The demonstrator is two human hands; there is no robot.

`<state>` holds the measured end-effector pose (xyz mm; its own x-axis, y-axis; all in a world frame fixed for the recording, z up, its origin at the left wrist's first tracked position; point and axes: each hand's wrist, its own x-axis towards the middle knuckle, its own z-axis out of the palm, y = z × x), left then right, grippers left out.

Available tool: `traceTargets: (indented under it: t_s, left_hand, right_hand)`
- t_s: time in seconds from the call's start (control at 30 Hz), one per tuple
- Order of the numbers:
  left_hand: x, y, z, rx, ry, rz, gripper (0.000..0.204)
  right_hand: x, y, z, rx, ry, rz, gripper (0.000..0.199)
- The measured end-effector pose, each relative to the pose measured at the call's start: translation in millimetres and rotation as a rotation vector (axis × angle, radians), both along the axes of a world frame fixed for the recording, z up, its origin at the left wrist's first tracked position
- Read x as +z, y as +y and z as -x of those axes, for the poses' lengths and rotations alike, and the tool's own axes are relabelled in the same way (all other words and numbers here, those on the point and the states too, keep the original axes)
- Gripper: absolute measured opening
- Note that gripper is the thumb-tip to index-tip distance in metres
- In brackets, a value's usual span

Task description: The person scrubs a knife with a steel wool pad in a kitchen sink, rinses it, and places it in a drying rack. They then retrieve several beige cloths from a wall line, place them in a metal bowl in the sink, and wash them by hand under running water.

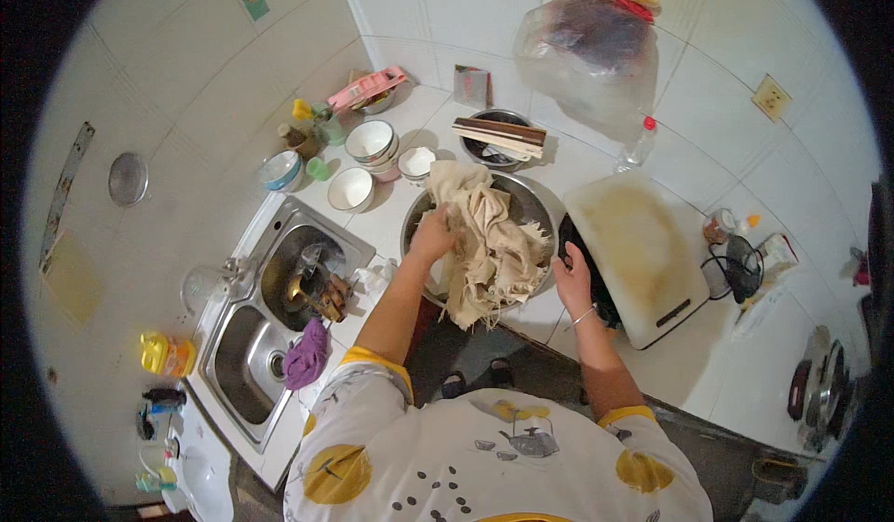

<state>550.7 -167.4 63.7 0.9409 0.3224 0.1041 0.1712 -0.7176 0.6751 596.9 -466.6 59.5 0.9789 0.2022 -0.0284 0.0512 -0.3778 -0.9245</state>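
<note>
A beige cloth with frayed edges (494, 243) lies bunched in a large steel basin (535, 207) on the counter, with part of it draped over the near rim. My left hand (434, 234) is closed on the cloth's left side, its fingertips partly lost in the folds. Just outside the basin's right rim, my right hand (573, 278) is held with fingers apart and nothing in it. Beside that hand leans a large white cutting board (643, 243) with a brownish stain.
Behind the basin stands a bowl (482, 157) with wooden sticks across it. White bowls (351, 189) are grouped at the back left. To the left is a double steel sink (244, 350) with a purple cloth (306, 354) on its edge. A plastic bottle (636, 148) stands by the wall.
</note>
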Motion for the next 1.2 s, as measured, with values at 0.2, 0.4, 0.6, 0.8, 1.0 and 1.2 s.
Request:
traceTargets:
  t_s: [0.2, 0.4, 0.6, 0.8, 1.0, 1.2]
  left_hand:
    - [-37.8, 62.9, 54.6, 0.63, 0.043, 0.074, 0.049]
    - [-70.4, 34.5, 51.3, 0.65, -0.182, 0.25, 0.038]
    - [33.3, 53.1, 160.4, 0.762, -0.407, 0.226, 0.027]
    - [40.6, 105.3, 343.0, 0.846, -0.437, 0.241, 0.031]
    - [14.4, 143.2, 547.8, 1.194, -0.485, 0.448, 0.042]
    - [15.9, 193.2, 680.3, 1.414, -0.334, 0.463, 0.03]
  right_hand:
    - [-11.5, 36.3, -44.7, -0.043, 0.47, -0.497, 0.039]
    - [50.6, 47.6, -34.8, 0.002, 0.839, -0.613, 0.046]
    - [71.2, 82.3, -62.3, 0.494, 0.671, -0.789, 0.035]
    - [110.4, 207.2, 49.0, 0.774, 0.785, -0.753, 0.029]
    - [54.8, 351.1, 205.0, 0.875, 0.961, -0.6, 0.024]
    - [54.4, 466.1, 365.3, 0.992, 1.122, -0.397, 0.026]
